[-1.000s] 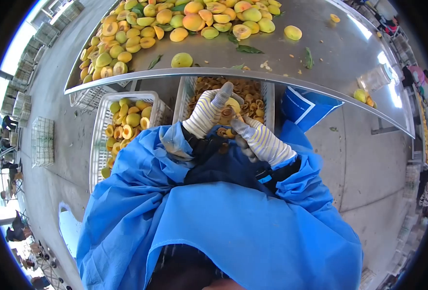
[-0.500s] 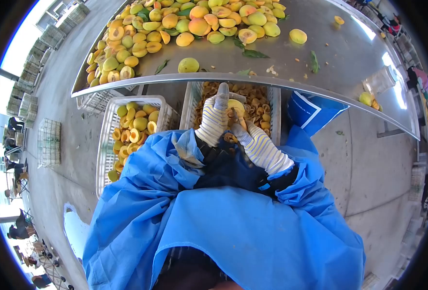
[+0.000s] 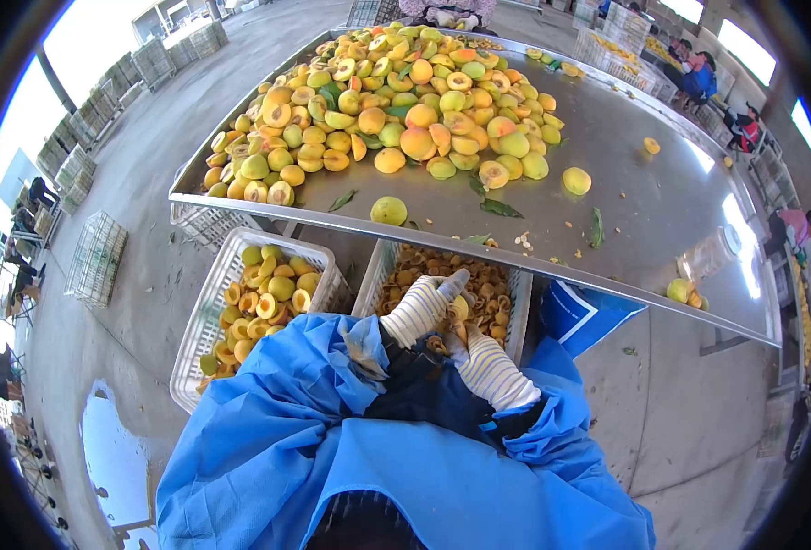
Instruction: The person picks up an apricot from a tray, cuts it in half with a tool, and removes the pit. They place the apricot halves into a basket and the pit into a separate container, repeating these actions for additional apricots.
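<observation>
My left hand (image 3: 419, 309), in a striped glove with grey fingertips, is closed around a yellow peach (image 3: 461, 308), only partly visible past the fingers. Close against it on the right, my right hand (image 3: 495, 371) wears a matching glove with its fingers pinched together. Something brownish shows near those fingertips; I cannot make out what they hold. Both hands are over a white crate (image 3: 365, 286) of brown-orange scraps (image 3: 492, 282). Beyond them, a heap of whole and halved peaches (image 3: 421, 144) with green leaves lies on a metal table (image 3: 625, 183).
Left of my hands stands a white crate (image 3: 185, 367) holding peach halves (image 3: 263, 307). Blue printed packaging (image 3: 575, 316) hangs beneath the table's front edge. A clear jar (image 3: 710, 254) lies on the table's right side. Other people and stacked crates are farther back.
The view has tilted up, so more of the table and the hall shows. Both hands appear lower in the picture, still together at the peach, and the left thumb now points more to the right.
</observation>
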